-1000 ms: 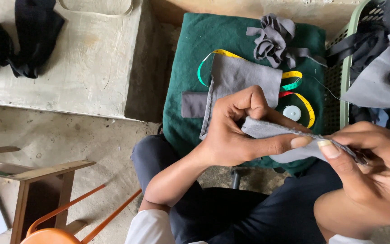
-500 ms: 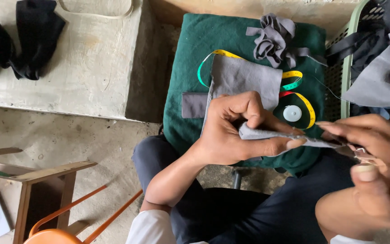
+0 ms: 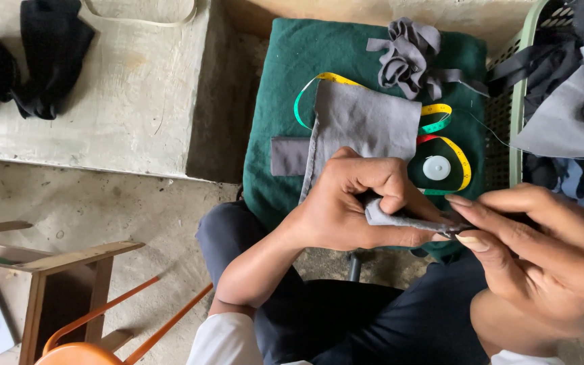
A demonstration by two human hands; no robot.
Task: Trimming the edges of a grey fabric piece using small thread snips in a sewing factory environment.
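Observation:
My left hand [image 3: 356, 203] is closed around a folded strip of grey cloth [image 3: 400, 220], pinching it between thumb and fingers. My right hand [image 3: 535, 250] meets it from the right, with the fingertips pressed on the strip's free end. Both hands hover over a dark green cushion [image 3: 292, 61]. On the cushion lie a flat grey fabric piece [image 3: 366, 122], a small grey rectangle [image 3: 286, 156], a coloured measuring tape [image 3: 457, 152], a white round disc [image 3: 436, 167] and a bunch of grey scraps [image 3: 410, 57].
A green plastic basket [image 3: 518, 74] with grey and dark fabric stands at the right. Black cloth [image 3: 42, 54] lies on a concrete slab [image 3: 130, 101] at upper left. A wooden stool [image 3: 55, 277] and an orange chair [image 3: 96, 338] stand at lower left.
My left hand has curled tighter over the grey strip and drawn it in. My right hand has shifted its fingertips along the strip's end toward the left hand.

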